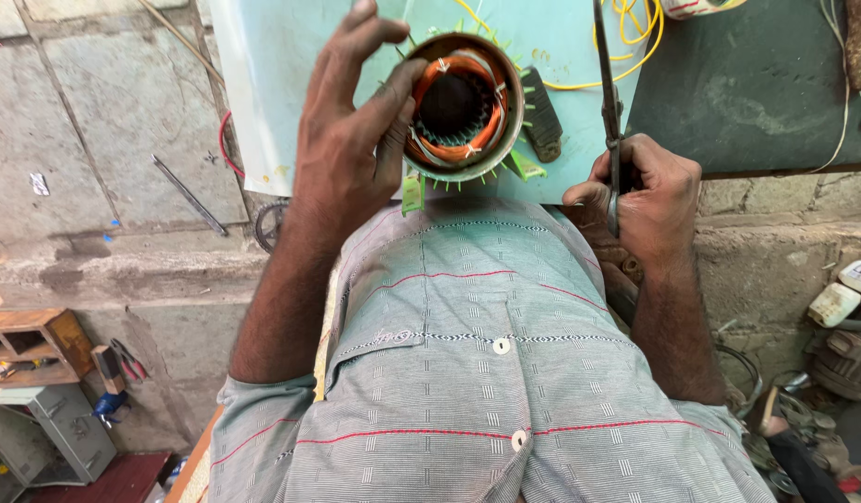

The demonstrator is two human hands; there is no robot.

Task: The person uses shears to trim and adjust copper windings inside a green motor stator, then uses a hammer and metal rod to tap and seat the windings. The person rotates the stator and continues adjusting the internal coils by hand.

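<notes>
Head view: my left hand (342, 140) clamps the heavy, stiff stator (460, 107) at its 9 o'clock rim, away from the fragile copper windings; my right hand (646, 196) is closed on scissors (609, 102).

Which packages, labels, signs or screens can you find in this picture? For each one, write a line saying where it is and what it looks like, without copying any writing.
Small device with a screen: far right edge, by the stone ledge; white casing, pale display, partly cut off.
White slip or tag: on the stone slab at far left; small, rectangular; too small to tell more.
No packages or signs show.
</notes>
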